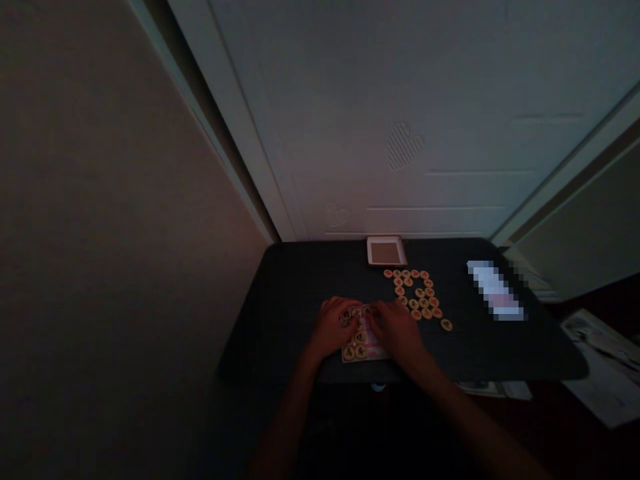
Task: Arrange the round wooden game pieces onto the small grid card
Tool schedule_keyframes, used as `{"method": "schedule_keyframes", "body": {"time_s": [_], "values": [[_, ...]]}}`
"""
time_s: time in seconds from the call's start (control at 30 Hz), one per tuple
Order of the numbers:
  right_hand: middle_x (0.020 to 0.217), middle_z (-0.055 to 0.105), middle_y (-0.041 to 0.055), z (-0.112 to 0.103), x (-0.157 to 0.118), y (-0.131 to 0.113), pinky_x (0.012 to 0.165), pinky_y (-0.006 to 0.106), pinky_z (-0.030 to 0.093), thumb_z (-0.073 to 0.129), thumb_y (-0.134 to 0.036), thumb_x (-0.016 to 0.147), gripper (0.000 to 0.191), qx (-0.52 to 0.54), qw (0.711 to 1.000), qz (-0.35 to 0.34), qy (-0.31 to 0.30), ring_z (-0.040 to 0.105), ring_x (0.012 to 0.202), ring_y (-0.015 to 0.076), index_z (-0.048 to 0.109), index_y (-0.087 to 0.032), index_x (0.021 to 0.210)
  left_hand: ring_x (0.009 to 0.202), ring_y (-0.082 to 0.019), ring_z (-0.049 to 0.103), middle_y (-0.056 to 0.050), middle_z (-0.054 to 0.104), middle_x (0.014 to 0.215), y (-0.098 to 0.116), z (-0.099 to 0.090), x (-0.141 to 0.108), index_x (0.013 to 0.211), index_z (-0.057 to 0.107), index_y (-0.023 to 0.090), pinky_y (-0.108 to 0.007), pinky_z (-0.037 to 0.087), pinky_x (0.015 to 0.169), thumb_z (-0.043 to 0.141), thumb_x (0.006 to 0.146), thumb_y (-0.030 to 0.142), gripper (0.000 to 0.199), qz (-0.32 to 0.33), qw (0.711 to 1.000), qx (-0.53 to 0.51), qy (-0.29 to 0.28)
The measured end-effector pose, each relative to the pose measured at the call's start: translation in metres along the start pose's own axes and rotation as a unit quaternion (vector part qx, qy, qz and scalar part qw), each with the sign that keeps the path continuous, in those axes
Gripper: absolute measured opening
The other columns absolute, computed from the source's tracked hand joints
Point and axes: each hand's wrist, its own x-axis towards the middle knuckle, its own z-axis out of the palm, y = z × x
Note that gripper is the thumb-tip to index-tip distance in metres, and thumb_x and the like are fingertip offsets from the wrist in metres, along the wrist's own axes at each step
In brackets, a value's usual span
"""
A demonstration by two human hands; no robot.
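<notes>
Head view: round pieces (361,337) on sheet (375,353) between left hand (332,327) and right hand (399,327); hands curled, cannot tell grip.

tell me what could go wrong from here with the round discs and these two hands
The right hand is close beside a cluster of round tan discs, many red-marked, so a careless sideways move might scatter them.
Round tan dark-marked discs near the left hand rest on a flat pink-and-white sheet; dragging it could shift them.
The dim light may make markings easy to misread.
</notes>
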Motion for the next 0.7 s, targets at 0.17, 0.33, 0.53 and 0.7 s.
{"method": "schedule_keyframes", "body": {"time_s": [0.17, 0.33, 0.53, 0.7], "values": [[0.098, 0.076, 0.0049, -0.005, -0.001, 0.0, 0.087, 0.036, 0.042, 0.063, -0.021, 0.095, 0.01, 0.014, 0.999, -0.039, -0.024, 0.063, 0.092, 0.0246, 0.069, -0.022, 0.103, 0.112, -0.023, 0.062, -0.002, 0.071, 0.115, 0.001, -0.001, 0.0, 0.118, 0.069, 0.028, -0.04, 0.046, 0.1, 0.068, 0.089, 0.028, 0.029, 0.007, 1.0, 0.002, -0.001], [0.099, 0.077, 0.0051, -0.005, -0.001, -0.001, 0.087, 0.037, 0.044, 0.06, -0.021, 0.098, 0.013, 0.023, 0.999, -0.043, -0.025, 0.063, 0.093, 0.0246, 0.071, -0.023, 0.104, 0.111, -0.024, 0.062, -0.002, 0.072, 0.115, 0.0, -0.002, 0.0, 0.117, 0.069, 0.028, -0.04, 0.046, 0.1, 0.071, 0.086, 0.028, 0.031, 0.01, 1.0, 0.007, -0.005], [0.099, 0.077, 0.0066, -0.006, -0.003, -0.002, 0.088, 0.039, 0.046, 0.058, -0.024, 0.099, 0.016, 0.028, 0.998, -0.049, -0.017, 0.063, 0.092, 0.0253, 0.072, -0.023, 0.106, 0.11, -0.023, 0.063, -0.003, 0.071, 0.113, 0.0, 0.0, 0.0, 0.118, 0.07, 0.029, -0.04, 0.048, 0.1, 0.071, 0.085, 0.028, 0.032, -0.001, 1.0, 0.007, -0.005], [0.102, 0.075, 0.0074, -0.007, -0.014, 0.002, 0.094, 0.042, 0.048, 0.056, -0.016, 0.096, 0.019, 0.049, 0.997, -0.065, -0.005, 0.064, 0.096, 0.0264, 0.071, -0.023, 0.107, 0.109, -0.023, 0.063, -0.002, 0.07, 0.111, 0.001, -0.003, 0.0, 0.115, 0.072, 0.03, -0.041, 0.048, 0.101, 0.069, 0.088, 0.032, 0.027, -0.01, 1.0, 0.002, -0.009]]}}
